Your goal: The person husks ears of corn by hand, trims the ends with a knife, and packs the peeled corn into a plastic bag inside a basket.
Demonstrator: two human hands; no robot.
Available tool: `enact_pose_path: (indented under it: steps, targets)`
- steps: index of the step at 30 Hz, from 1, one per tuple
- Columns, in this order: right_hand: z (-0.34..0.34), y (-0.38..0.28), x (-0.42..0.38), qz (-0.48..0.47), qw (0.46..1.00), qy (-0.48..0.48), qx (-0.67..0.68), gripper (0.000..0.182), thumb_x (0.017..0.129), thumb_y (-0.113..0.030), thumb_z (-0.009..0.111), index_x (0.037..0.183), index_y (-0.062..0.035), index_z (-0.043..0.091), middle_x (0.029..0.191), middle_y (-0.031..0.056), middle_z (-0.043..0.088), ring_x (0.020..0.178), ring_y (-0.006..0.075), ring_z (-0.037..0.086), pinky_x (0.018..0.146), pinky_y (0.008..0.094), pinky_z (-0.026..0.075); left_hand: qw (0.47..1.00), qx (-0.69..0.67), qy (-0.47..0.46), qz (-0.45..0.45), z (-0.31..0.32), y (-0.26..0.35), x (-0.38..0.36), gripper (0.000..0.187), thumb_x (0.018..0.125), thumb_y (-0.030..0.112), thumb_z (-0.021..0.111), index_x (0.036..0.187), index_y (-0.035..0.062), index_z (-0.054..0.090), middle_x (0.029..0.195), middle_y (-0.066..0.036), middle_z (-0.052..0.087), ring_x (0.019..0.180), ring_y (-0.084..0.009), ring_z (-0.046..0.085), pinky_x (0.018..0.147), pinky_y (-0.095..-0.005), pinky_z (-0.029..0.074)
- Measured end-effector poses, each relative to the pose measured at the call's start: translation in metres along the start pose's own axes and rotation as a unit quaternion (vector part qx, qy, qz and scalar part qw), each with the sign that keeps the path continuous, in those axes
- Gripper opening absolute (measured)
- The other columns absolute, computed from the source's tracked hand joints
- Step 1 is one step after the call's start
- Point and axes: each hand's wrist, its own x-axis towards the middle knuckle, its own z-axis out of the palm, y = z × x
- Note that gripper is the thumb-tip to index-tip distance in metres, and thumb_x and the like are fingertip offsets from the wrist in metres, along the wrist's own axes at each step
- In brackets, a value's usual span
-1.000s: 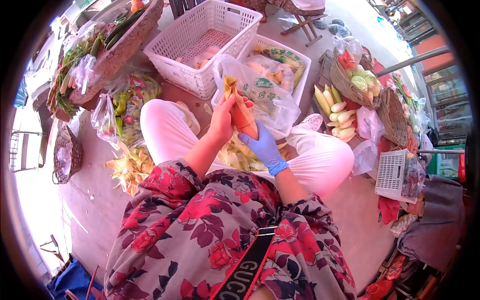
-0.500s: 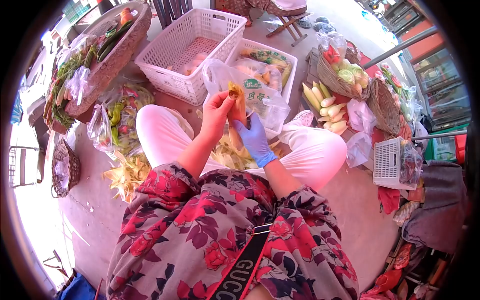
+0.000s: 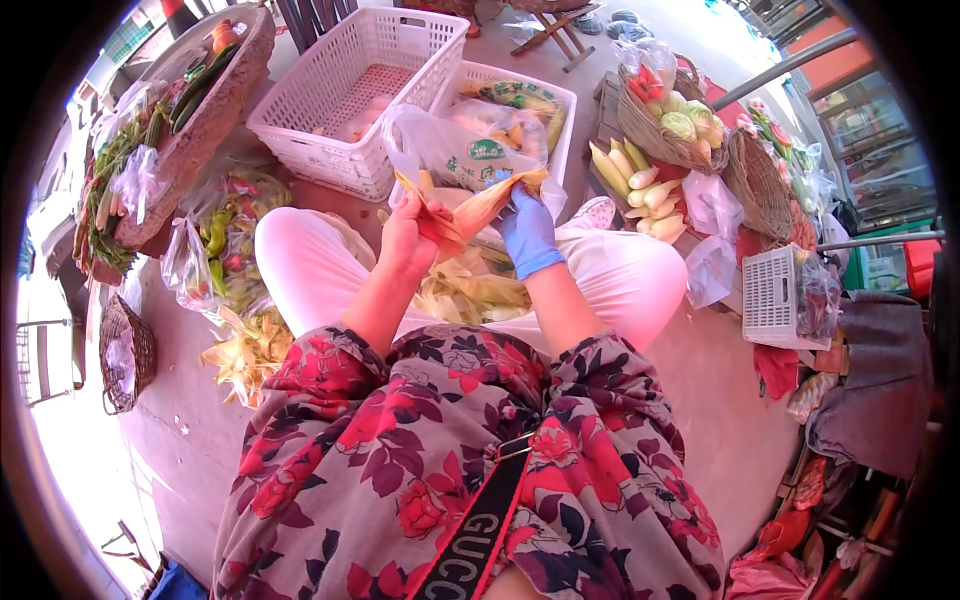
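An ear of corn in dry yellow husk (image 3: pixel 482 210) lies slantwise between my hands, above my lap. My bare left hand (image 3: pixel 408 236) is closed on its lower left end, where a flap of husk spreads. Wrapped around the upper right end is my right hand (image 3: pixel 528 230), in a blue glove; its fingertips are partly hidden. Loose husks (image 3: pixel 468 290) lie below, between my crossed legs. Just beyond my hands, a clear plastic bag with green print (image 3: pixel 455 150) hangs over a white crate (image 3: pixel 563 105).
A large white crate (image 3: pixel 320 160) stands ahead. Husked corn ears (image 3: pixel 645 190) are piled at right beside a basket of vegetables (image 3: pixel 680 130). Bagged peppers (image 3: pixel 225 240) and a husk heap (image 3: pixel 250 350) lie left, near a stone trough (image 3: pixel 220 110) and small wicker basket (image 3: pixel 128 350).
The corn has tipped from nearly upright to a slant. My left hand has moved down and left, my right hand up and slightly right, with the husk stretched between them.
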Motion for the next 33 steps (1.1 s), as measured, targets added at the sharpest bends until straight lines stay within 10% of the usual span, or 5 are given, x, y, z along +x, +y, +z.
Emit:
enact_pose_path:
  steps: [9,12,16,20,33]
  targets:
    - [-0.025,-0.054,0.010,-0.087,0.993,0.070,-0.028,0.024,0.092,-0.022,0.053,0.108,-0.0037,0.055,0.104,0.0095,0.059,0.092,0.0231,0.060,0.080,0.0403,0.052,0.796,0.602,0.005,-0.056,-0.057,0.013,0.006,0.023,0.083,0.013,0.055,0.103,0.0026,0.050,0.081,-0.005,0.054,0.071,-0.0143,0.055,0.064,-0.0274,0.044]
    - [-0.021,-0.029,0.016,-0.179,0.961,0.054,-0.201,0.022,0.090,-0.021,0.056,0.103,-0.0034,0.058,0.093,0.0055,0.062,0.079,0.0177,0.063,0.072,0.0317,0.054,0.622,0.716,-0.070,0.309,-0.035,0.000,0.002,0.040,0.078,0.015,0.059,0.112,-0.0021,0.048,0.101,-0.018,0.056,0.092,-0.0275,0.056,0.080,-0.0345,0.045]
    - [0.006,-0.009,-0.011,-0.204,0.927,0.052,-0.309,0.021,0.083,-0.013,0.065,0.099,0.0011,0.063,0.084,0.0027,0.063,0.071,0.0088,0.058,0.062,0.0228,0.049,0.649,0.654,-0.173,0.349,0.026,-0.010,-0.004,0.040,0.075,0.018,0.068,0.109,0.0018,0.053,0.105,-0.015,0.056,0.100,-0.0299,0.053,0.086,-0.0376,0.042]
    - [0.020,-0.004,-0.027,-0.229,0.910,-0.012,-0.345,0.018,0.084,-0.011,0.062,0.096,0.0027,0.064,0.080,0.0033,0.064,0.070,0.0066,0.056,0.061,0.0238,0.047,0.865,0.448,-0.139,0.182,0.026,-0.029,0.011,0.016,0.085,0.006,0.061,0.101,0.0023,0.058,0.085,-0.001,0.063,0.074,-0.0085,0.060,0.067,-0.0221,0.049]
    - [0.011,0.003,-0.029,-0.299,0.821,-0.036,-0.485,0.020,0.081,-0.010,0.060,0.097,0.0027,0.062,0.082,0.0157,0.066,0.075,0.0186,0.064,0.068,0.0311,0.049,0.801,0.535,-0.163,0.216,0.001,-0.025,0.018,0.007,0.084,0.005,0.060,0.089,0.0023,0.056,0.087,-0.003,0.056,0.081,-0.0097,0.053,0.068,-0.0233,0.045]
